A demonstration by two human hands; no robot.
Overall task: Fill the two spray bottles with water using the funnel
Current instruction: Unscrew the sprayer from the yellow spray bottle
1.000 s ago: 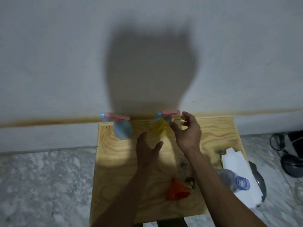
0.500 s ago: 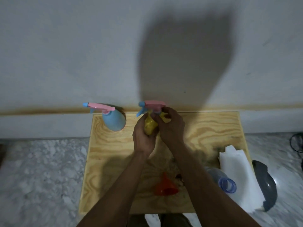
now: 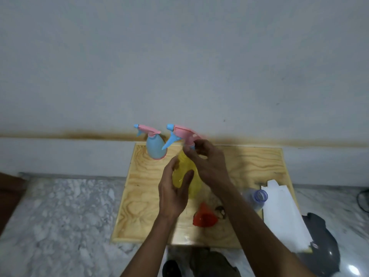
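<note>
My left hand grips the body of the yellow spray bottle, lifted and drawn toward me over the wooden board. My right hand curls its fingers round the neck under the bottle's pink trigger head. The blue spray bottle, also with a pink head, stands upright at the board's back left corner. An orange funnel lies on its side on the board near the front. A clear water bottle lies on its side to the right, partly hidden by my right forearm.
White paper lies over the board's right edge. A dark grey object sits on the marble floor at right. The wall stands directly behind the board. A small dark item lies beside the funnel.
Both hands reached the yellow bottle, took hold of it, and have pulled it from the back of the board toward me, lifted and tilted.
</note>
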